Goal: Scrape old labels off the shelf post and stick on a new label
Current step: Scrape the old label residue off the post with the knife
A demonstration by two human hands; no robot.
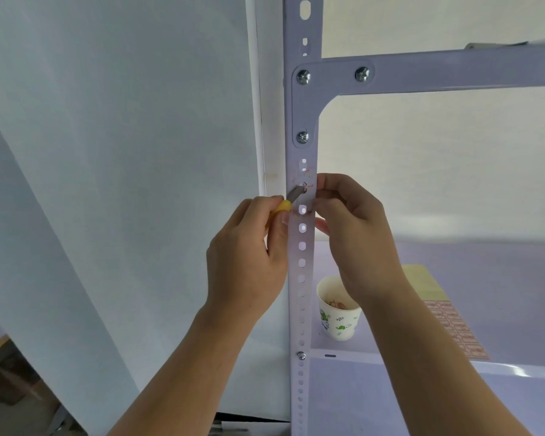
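A pale perforated shelf post [302, 262] runs upright through the middle of the view. Torn remnants of an old label [303, 179] with red marks cling to it just below the corner bracket. My left hand [249, 247] grips a yellow-handled scraper [288, 201] whose grey blade tip lies against the label remnants. My right hand [350, 225] curls around the post's right edge at the same height, fingertips pinching at the label area. A sheet of red-printed new labels [453, 328] lies on the shelf board to the right.
A paper cup [339, 319] with scraps inside stands on the shelf board [453, 256] just right of the post. A horizontal beam [453, 69] is screwed on above. A white panel [139, 184] fills the left. A yellowish sheet [422, 280] lies behind the labels.
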